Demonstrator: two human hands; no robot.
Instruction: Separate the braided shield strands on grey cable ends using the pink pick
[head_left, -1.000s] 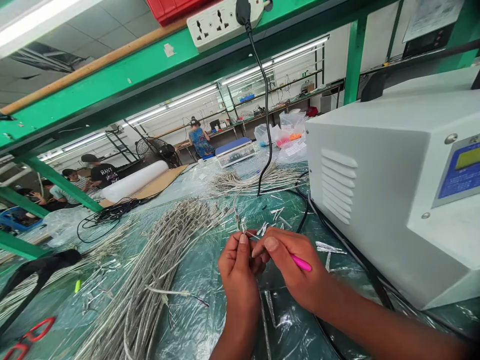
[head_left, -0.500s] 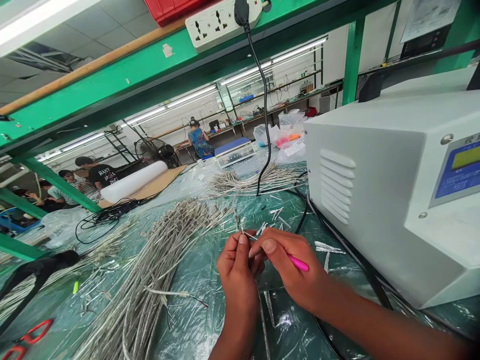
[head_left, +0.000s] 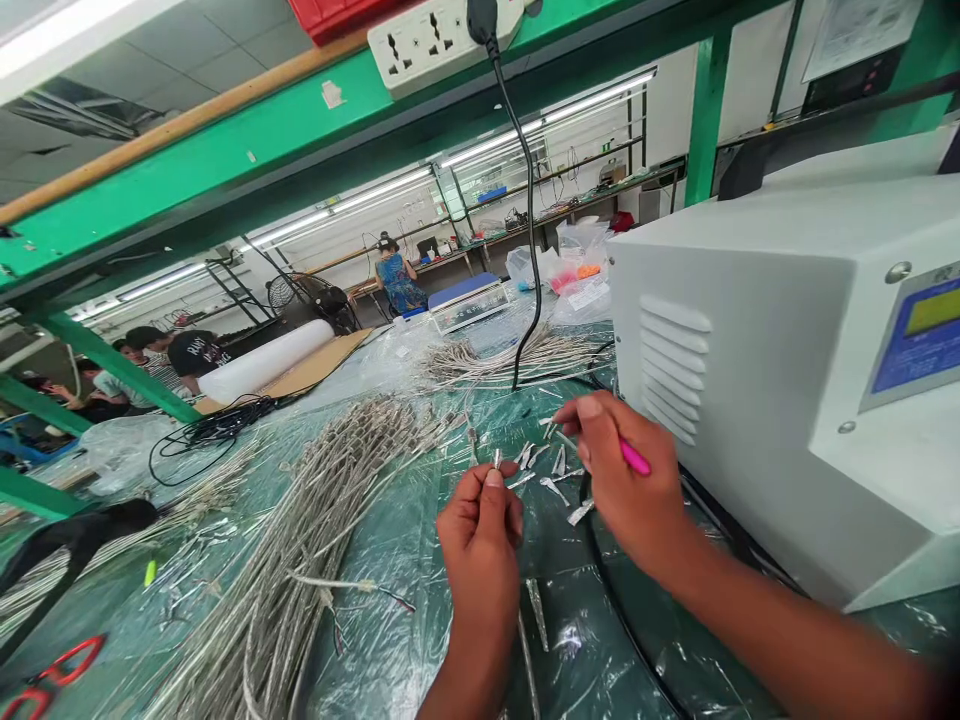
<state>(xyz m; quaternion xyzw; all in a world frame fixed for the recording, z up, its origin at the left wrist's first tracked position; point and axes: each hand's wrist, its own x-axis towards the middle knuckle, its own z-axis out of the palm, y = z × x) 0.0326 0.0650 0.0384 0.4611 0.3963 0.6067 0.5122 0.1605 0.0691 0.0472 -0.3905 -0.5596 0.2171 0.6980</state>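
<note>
My left hand [head_left: 484, 520] is closed on the end of a grey cable [head_left: 528, 665], its silvery tip standing up between thumb and finger. The rest of that cable runs down below the hand. Over to the right, my right hand [head_left: 622, 470] is closed round a tool with a pink end [head_left: 634, 457]; the tool's working tip is hard to make out. Silvery foil scraps [head_left: 553, 488] lie between and beyond the hands. Left of my left hand is a large bundle of grey braided cables [head_left: 300, 540].
A white machine [head_left: 739, 320] with a display stands at right, a black cord [head_left: 611, 590] beside it. Red-handled scissors [head_left: 60, 675] lie lower left. A green shelf beam [head_left: 225, 150] with a socket strip [head_left: 427, 45] crosses above. Several people are in the background.
My right hand has moved up and right, away from my left hand, with the pink-ended tool. The cable tip above my left hand now shows. Foil scraps and the black cord near the right hand have shifted.
</note>
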